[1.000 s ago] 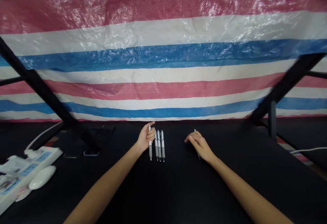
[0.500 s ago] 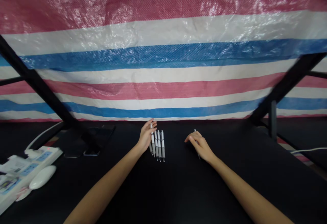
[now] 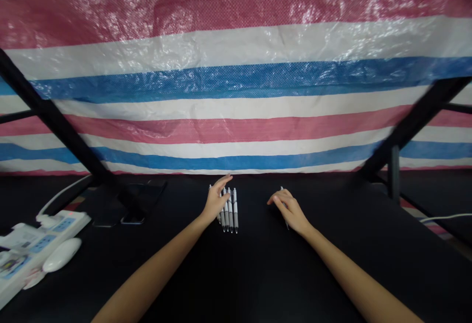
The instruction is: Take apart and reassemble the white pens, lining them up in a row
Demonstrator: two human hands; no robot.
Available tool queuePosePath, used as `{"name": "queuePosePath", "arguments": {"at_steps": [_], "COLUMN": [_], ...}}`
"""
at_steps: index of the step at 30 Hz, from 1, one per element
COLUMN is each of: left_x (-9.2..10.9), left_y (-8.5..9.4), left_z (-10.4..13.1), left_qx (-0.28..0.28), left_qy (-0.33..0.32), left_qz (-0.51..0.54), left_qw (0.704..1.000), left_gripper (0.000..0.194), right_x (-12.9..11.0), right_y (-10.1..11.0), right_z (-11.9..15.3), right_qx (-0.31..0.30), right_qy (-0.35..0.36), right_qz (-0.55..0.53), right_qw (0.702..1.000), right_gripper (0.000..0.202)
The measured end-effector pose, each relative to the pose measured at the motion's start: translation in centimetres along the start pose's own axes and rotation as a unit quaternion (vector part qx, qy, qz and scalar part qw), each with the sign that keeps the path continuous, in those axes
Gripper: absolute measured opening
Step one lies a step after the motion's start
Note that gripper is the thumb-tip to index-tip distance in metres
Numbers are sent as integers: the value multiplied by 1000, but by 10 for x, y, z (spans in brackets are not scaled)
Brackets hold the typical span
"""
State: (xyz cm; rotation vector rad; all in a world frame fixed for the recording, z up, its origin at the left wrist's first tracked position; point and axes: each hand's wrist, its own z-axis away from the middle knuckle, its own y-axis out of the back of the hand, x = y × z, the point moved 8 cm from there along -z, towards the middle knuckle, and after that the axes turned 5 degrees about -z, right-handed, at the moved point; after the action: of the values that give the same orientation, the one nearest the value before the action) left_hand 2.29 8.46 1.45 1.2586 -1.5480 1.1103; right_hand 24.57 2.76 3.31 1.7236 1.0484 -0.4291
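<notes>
Several white-and-grey click pens (image 3: 230,211) lie side by side in a row on the black table. Over the left part of that row is my left hand (image 3: 217,201), fingers stretched out to the right and thumb apart. It hides parts of the leftmost pens; the top of one shows just left of the fingers. Farther right, my right hand (image 3: 289,210) is curled over a single pen (image 3: 281,188), whose two ends stick out above and below the hand. The pen's middle is hidden under the palm and fingers.
At the left are a white power strip (image 3: 44,239) with plugs, a white computer mouse (image 3: 62,255) and dark phone-like slabs (image 3: 132,219). Black metal legs (image 3: 73,136) slant down on both sides. A striped plastic sheet (image 3: 236,131) hangs behind the table.
My left hand has let go of the pen it pinched; that pen now lies in the row. The hand has shifted slightly right, fingers straightened. My right hand has barely moved.
</notes>
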Motion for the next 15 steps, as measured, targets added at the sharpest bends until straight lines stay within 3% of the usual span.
{"name": "queuePosePath", "arguments": {"at_steps": [2,6,10,15], "left_x": [0,3,2,-8], "left_y": [-3,-13,-15,-15], "left_z": [2,5,5,5], "left_qx": [-8,-82,-121,-161], "left_qy": [27,67,102,159], "left_qz": [18,38,114,241], "left_qw": [999,994,981,944], "left_gripper": [48,31,29,35], "right_x": [3,15,26,28], "right_y": [5,16,14,13], "right_z": [0,1,2,1], "right_qx": [34,103,89,43], "right_qy": [-12,-66,-124,-167], "right_qz": [21,101,149,182], "right_qw": [999,987,977,968], "right_gripper": [47,41,31,22]}}
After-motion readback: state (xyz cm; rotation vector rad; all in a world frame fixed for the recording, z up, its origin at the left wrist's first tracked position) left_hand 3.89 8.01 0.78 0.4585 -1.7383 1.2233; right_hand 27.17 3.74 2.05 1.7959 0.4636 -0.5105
